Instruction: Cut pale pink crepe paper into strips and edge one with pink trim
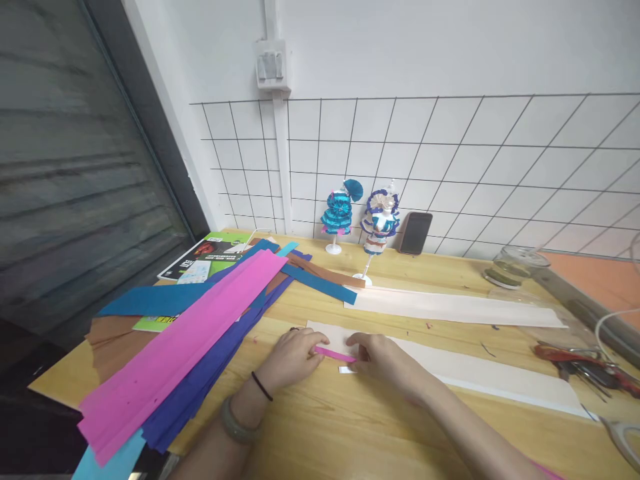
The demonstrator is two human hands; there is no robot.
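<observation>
Between my two hands runs a narrow pink paper strip [336, 354], lying over the left end of a long white paper strip [480, 371]. My left hand [295, 357] pinches the pink strip at its left end. At the other end, the fingers of my right hand [377, 357] close on it, with the thumb side partly hidden. Just below the pink strip lies a small white piece [346, 370]. A bracelet and a black band circle my left wrist.
Coloured crepe paper [185, 347] is heaped at left over books [200, 257]. Behind stand two small dressed figures [339, 213] and a phone [416, 233]. A second white strip [450, 307], a glass jar [517, 267], tools [585, 367] and scissors [623, 430] lie right.
</observation>
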